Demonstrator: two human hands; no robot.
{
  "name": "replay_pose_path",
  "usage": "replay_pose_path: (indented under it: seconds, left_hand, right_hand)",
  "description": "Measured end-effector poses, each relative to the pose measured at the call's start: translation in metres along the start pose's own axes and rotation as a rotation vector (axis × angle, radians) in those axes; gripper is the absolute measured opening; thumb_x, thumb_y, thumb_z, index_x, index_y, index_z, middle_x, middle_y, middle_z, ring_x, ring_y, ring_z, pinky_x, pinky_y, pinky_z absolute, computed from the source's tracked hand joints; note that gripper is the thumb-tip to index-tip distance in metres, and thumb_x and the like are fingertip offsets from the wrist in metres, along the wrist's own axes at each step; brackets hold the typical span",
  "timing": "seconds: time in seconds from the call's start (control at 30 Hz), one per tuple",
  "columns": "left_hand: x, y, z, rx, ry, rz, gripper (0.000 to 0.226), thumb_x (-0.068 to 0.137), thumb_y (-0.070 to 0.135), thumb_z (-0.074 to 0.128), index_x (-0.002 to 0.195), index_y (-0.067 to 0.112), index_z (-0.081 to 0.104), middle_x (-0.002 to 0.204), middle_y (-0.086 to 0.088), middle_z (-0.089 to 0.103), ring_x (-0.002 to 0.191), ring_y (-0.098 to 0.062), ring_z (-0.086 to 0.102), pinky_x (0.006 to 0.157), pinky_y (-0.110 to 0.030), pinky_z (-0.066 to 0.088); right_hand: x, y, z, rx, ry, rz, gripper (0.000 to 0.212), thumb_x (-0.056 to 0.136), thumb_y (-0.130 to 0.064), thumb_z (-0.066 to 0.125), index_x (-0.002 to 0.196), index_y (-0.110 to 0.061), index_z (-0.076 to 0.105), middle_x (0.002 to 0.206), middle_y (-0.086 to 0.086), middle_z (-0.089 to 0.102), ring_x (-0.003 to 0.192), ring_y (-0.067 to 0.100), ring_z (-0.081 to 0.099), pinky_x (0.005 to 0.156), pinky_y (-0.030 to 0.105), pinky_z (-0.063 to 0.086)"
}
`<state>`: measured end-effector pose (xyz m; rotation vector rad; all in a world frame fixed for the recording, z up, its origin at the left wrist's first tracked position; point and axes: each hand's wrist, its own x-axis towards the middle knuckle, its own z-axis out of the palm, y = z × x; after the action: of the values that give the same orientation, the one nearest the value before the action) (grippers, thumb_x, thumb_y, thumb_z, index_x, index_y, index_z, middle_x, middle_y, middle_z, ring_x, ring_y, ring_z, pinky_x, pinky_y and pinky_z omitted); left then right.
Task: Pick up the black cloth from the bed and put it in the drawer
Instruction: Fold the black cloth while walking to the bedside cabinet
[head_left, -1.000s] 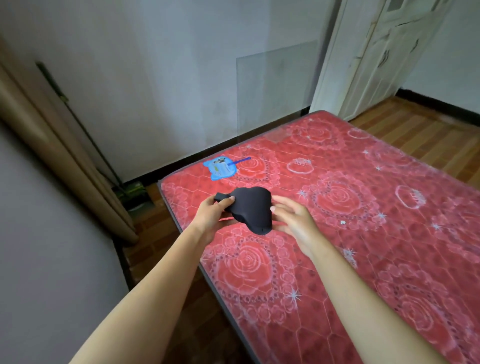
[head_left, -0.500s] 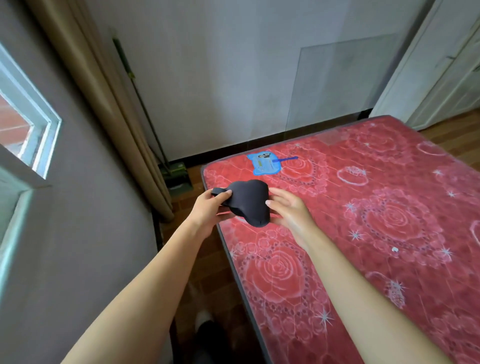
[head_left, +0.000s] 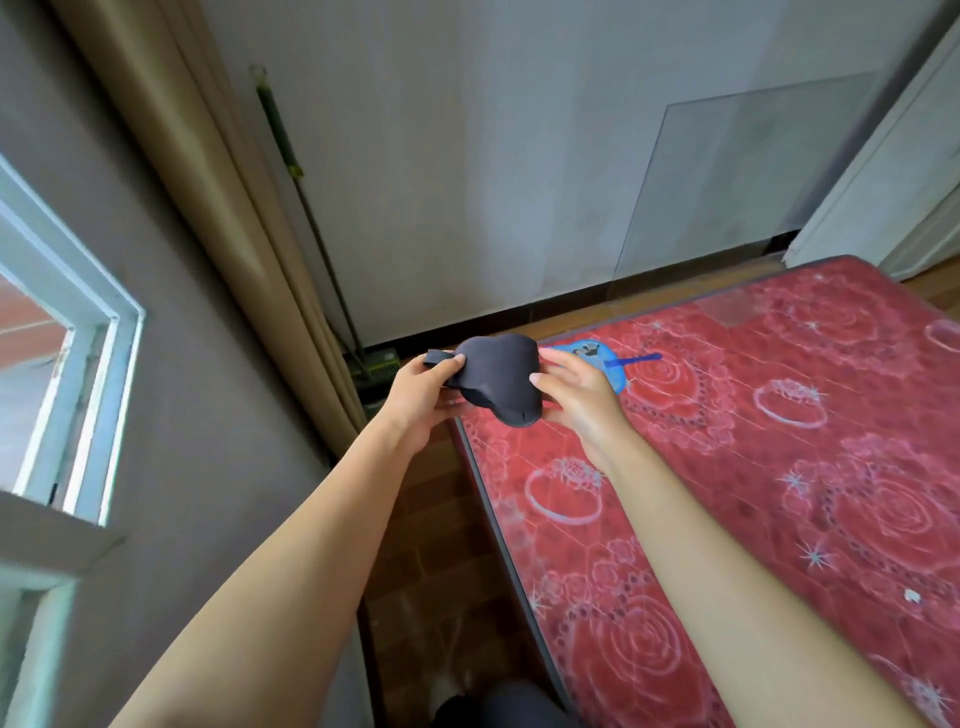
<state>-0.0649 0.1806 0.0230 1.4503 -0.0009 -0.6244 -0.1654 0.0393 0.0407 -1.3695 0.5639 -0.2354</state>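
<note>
The black cloth, a small padded dark piece with a strap end on its left, is held in the air over the near left corner of the bed. My left hand pinches its left side, thumb on top. On the cloth's right edge rests my right hand, fingers spread, holding it from that side. No drawer is in view.
The red rose-patterned mattress fills the right. A blue hand fan lies on it just behind my right hand. A rolled beige curtain and a green-handled mop lean in the corner. A window is at left.
My view has swung left: the bed has slid right and the window and curtain have come in. Both hands still hold the cloth, now nearer the bed's left corner.
</note>
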Motion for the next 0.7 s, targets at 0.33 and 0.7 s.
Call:
replay_pose_path:
  seconds: [0.33,0.7]
  left_hand:
    - [0.115,0.048,-0.024,-0.038,-0.036,-0.022,0.012,0.088,0.012,0.057,0.1,0.01,0.055,0.084,-0.006,0.06,0.07,-0.023,0.057,0.065,-0.035,0.057]
    - [0.319,0.119,-0.002,0.052,-0.142,-0.08,0.01,0.089,0.014,0.056,0.099,0.011,0.055,0.093,-0.008,0.063,0.075,-0.023,0.064,0.055,-0.027,0.058]
  right_hand:
    - [0.116,-0.016,0.039,0.005,0.023,-0.001,0.042,0.087,-0.002,0.055,0.129,-0.007,0.048,0.119,0.006,0.058,0.104,0.02,0.058,0.073,0.026,0.051]
    - [0.316,-0.044,0.047,0.138,0.121,0.014,0.033,0.086,-0.002,0.056,0.118,-0.012,0.055,0.098,0.002,0.06,0.095,0.017,0.058,0.067,0.026,0.054]
